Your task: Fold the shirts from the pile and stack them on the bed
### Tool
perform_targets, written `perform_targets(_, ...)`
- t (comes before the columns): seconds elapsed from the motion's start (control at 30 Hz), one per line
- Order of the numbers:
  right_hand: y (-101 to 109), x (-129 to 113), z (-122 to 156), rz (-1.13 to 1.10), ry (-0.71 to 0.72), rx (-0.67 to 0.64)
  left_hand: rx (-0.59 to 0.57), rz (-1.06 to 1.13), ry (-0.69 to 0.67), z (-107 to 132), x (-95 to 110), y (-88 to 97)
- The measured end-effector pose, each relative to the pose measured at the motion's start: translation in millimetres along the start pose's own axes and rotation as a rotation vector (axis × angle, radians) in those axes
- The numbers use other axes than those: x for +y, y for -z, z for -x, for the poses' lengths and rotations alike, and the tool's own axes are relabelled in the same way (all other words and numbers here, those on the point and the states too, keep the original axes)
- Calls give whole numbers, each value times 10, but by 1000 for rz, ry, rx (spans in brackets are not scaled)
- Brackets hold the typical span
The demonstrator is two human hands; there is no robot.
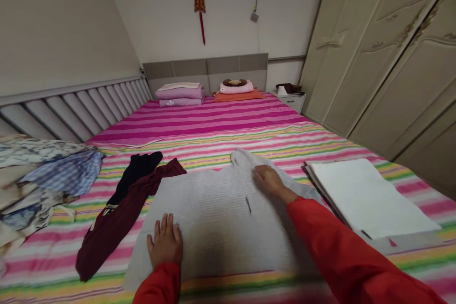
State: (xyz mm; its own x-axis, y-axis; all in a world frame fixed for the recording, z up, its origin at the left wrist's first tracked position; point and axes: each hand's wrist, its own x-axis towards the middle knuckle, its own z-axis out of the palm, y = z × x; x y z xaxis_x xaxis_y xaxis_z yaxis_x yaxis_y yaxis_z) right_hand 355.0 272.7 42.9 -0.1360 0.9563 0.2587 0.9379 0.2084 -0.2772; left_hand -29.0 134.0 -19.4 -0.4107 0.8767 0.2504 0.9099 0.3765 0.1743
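A light grey sheet of finely ribbed fabric (203,209) lies spread on the bed in front of me. My left hand (166,242) rests flat on its lower left part, fingers spread and holding nothing. At the upper right, where the fabric is raised and creased, my right hand (269,180) is closed on it with the fingers curled; the fingertips are hidden. A short, thin dark piece (248,204) shows on the fabric between my hands; I cannot tell what it is.
Dark red and black clothes (117,228) lie just left of the fabric, with a pile of patterned cloth (46,171) beyond. A stack of white sheets (370,199) lies to the right. Folded bedding (181,92) sits by the headboard (235,64); a wardrobe (384,57) stands at right.
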Motion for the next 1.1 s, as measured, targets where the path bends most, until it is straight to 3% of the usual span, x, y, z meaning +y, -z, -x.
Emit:
perform_targets(0.17, -244, -11, -667, 31, -113, -65, -1, -17, -7, -7, -81, -93)
perform_targets(0.37, -441, -73, -1072, 38, -241, -128, 0, -7, -30, 19, -132, -175)
perform_targets(0.47, -413, -74, -1146, 29, -286, -178, 19, -6, -24, 30, -111, -165)
perform_targets(0.6, -190, -86, -1094, -15, -240, -166, -1, -3, 3, 22, -52, -98)
perform_targets(0.73, 169, -176, -899, -110, -100, -100, -16, 8, 14, 2, -2, -26)
perform_targets(0.83, 448, -247, -592, -187, 9, -99, -12, 16, 18, -2, 25, 13)
perform_targets(0.97, 698, -282, 123, -348, 164, -85, -19, 32, 18, -1, 44, 45)
perform_targets(1.1, 722, -283, 939, -429, 268, -110, -7, 63, 16, -11, 44, 51)
